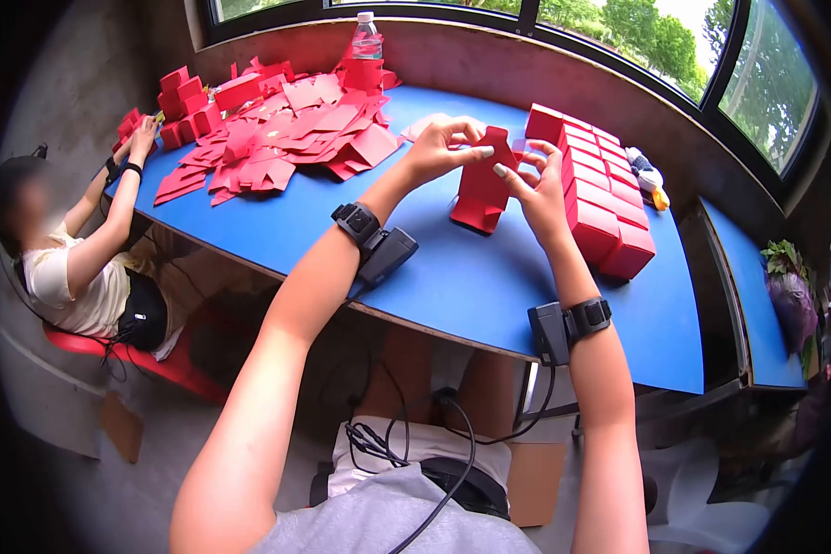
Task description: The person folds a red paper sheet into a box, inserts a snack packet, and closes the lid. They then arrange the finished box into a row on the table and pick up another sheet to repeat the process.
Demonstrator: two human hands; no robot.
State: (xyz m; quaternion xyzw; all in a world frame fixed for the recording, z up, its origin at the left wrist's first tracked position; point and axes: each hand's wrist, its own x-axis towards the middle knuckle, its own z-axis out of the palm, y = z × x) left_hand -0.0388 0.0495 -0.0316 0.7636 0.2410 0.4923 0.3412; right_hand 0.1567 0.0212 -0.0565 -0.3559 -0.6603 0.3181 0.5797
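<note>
A partly folded red box (486, 185) is held up above the blue table (434, 277), its flaps open at top and bottom. My left hand (441, 148) grips its upper left side, thumb on the front face. On its right side, my right hand (537, 185) has its thumb and fingers closed at the edge. Both hands touch the same box. Rows of finished-looking red boxes (600, 185) stand just right of my right hand. A wide pile of flat red card pieces (314, 129) lies to the left of my left hand.
A clear bottle (367, 39) stands behind the pile. At the far left a seated co-worker (83, 249) reaches toward stacked red boxes (186, 106). A small white and yellow item (648, 175) lies beyond the box rows. Cables hang near my lap.
</note>
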